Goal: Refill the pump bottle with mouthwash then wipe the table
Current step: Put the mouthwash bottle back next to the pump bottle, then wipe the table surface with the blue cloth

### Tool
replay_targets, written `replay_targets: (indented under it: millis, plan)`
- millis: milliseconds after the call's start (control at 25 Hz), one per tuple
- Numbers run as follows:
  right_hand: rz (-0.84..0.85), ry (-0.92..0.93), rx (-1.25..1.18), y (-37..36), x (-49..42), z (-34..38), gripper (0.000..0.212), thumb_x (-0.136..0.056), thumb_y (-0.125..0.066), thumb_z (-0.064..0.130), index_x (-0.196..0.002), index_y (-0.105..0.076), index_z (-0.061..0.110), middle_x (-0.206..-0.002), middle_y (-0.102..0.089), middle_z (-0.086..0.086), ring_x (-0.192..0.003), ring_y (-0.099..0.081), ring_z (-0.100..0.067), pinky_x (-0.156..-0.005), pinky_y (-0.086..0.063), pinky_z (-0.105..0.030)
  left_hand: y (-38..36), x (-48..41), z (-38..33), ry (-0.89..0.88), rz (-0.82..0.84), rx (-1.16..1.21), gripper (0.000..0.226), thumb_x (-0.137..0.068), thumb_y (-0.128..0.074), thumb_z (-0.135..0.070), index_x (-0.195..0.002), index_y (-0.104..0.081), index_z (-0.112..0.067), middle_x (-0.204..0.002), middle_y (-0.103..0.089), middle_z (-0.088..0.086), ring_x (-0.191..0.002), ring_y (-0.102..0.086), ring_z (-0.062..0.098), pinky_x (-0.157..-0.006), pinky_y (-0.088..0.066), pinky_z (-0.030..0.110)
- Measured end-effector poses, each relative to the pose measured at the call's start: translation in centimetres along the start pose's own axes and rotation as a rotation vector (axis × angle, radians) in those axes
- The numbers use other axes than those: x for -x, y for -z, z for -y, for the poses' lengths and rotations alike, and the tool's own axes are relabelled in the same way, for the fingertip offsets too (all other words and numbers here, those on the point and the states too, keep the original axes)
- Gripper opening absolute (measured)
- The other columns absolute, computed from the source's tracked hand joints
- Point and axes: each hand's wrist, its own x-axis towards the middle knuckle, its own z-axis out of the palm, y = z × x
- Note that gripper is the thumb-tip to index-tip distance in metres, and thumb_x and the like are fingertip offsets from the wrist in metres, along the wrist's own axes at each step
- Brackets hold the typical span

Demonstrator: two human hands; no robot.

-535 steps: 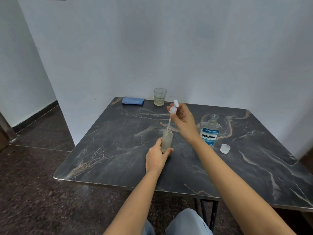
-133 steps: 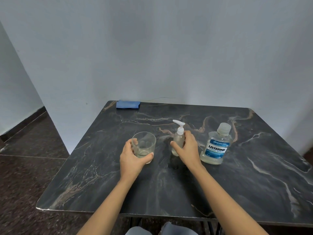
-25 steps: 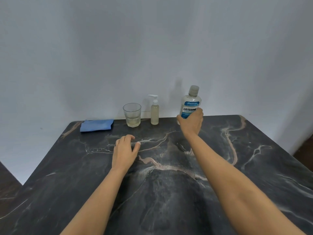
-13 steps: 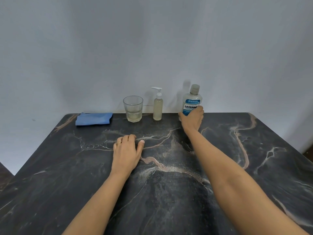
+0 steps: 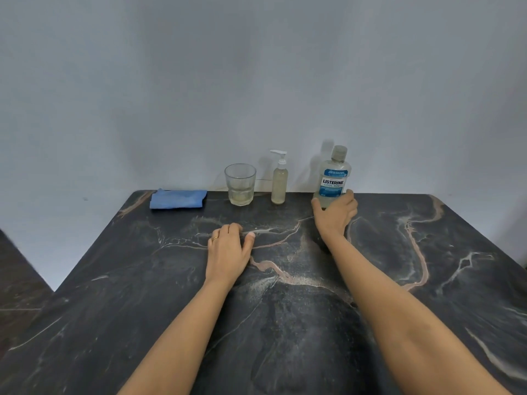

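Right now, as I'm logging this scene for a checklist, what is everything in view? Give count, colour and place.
table: one, dark marble with pale veins, fills the lower view
cloth: one, blue, folded, back left of the table
glass: one, clear, a little pale liquid inside, right of the cloth
pump bottle: one, clear with white pump, upright right of the glass
mouthwash bottle: one, clear with blue label, capped, upright right of the pump bottle
wall: one, pale grey, behind the table
left hand: one, ring on a finger, rests on the table, holds nothing
right hand: one, grips the mouthwash bottle's lower part
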Motion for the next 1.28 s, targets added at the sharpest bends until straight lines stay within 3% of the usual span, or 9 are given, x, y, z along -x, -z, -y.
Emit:
replay_targets:
  millis: [160, 480, 760, 960, 1080, 1200, 1280]
  plan:
    - [0.147, 0.178, -0.023, 0.8, 5.7, 0.7, 0.071, -0.083, -0.065, 0.020, -0.139, -0.026, -0.001, -0.139, -0.031, -0.023, -0.128, -0.030, -0.036, -0.108, -0.030, -0.042, 2.6, 1.6, -0.1, 0.083, 0.028, 0.167, 0.033, -0.097, -0.050, -0.038, -0.118, -0.058, -0.014, -0.120, -0.058, 0.003, -0.117, -0.046, 0.021, -0.096, -0.041, 0.034]
    - [0.517, 0.673, -0.028, -0.3, 11.3, 8.0, 0.042, -0.089, -0.054, 0.014, -0.129, -0.045, 0.005, -0.130, -0.046, -0.012, -0.123, -0.040, -0.024, -0.096, -0.029, -0.023, 11.9, 5.9, 8.8, 0.093, 0.029, -0.103, 0.044, -0.098, -0.049, -0.039, -0.130, -0.054, -0.009, -0.129, -0.058, 0.010, -0.125, -0.046, 0.028, -0.102, -0.039, 0.041]
    - [0.806, 0.809, 0.116, -7.5, 12.7, 13.1, 0.042, -0.094, -0.045, 0.011, -0.134, -0.040, 0.001, -0.138, -0.044, -0.016, -0.128, -0.041, -0.027, -0.107, -0.030, -0.033, 12.2, 7.4, 11.7, 0.097, 0.031, -0.139, 0.049, -0.098, -0.046, -0.041, -0.137, -0.052, -0.011, -0.137, -0.055, 0.006, -0.131, -0.043, 0.024, -0.108, -0.032, 0.036]
    - [0.930, 0.914, 0.308, -13.0, 11.8, 15.5, 0.054, -0.098, -0.042, 0.016, -0.147, -0.024, 0.007, -0.159, -0.012, -0.013, -0.147, -0.010, -0.026, -0.118, -0.016, -0.042, 11.5, 7.1, 12.2, 0.079, -0.037, -0.136, 0.045, -0.098, -0.044, -0.043, -0.133, -0.053, -0.015, -0.137, -0.055, 0.002, -0.131, -0.042, 0.019, -0.108, -0.031, 0.034]
    - [0.982, 0.938, 0.368, -15.7, 11.7, 16.5, 0.054, -0.100, -0.037, 0.023, -0.150, -0.020, 0.012, -0.160, -0.006, -0.010, -0.148, 0.001, -0.025, -0.119, -0.012, -0.044, 11.2, 7.2, 12.4, 0.075, -0.077, -0.128, 0.041, -0.098, -0.045, -0.041, -0.128, -0.056, -0.015, -0.131, -0.058, 0.000, -0.127, -0.045, 0.018, -0.105, -0.035, 0.032]
    - [1.018, 0.941, 0.439, -17.1, 12.3, 16.5, 0.049, -0.102, -0.031, 0.025, -0.149, -0.024, 0.017, -0.159, -0.017, -0.010, -0.146, -0.014, -0.027, -0.116, -0.020, -0.045, 11.1, 7.1, 12.5, 0.075, -0.099, -0.120, 0.037, -0.098, -0.046, -0.041, -0.121, -0.059, -0.016, -0.120, -0.062, -0.002, -0.119, -0.048, 0.016, -0.098, -0.036, 0.028]
    - [0.903, 0.948, 0.477, -17.3, 13.0, 16.4, 0.044, -0.101, -0.031, 0.027, -0.145, -0.035, 0.021, -0.151, -0.036, -0.009, -0.136, -0.033, -0.029, -0.108, -0.030, -0.046, 11.1, 7.1, 12.5, 0.079, -0.099, -0.115, 0.036, -0.098, -0.046, -0.041, -0.119, -0.059, -0.016, -0.117, -0.062, -0.003, -0.116, -0.048, 0.015, -0.096, -0.036, 0.026]
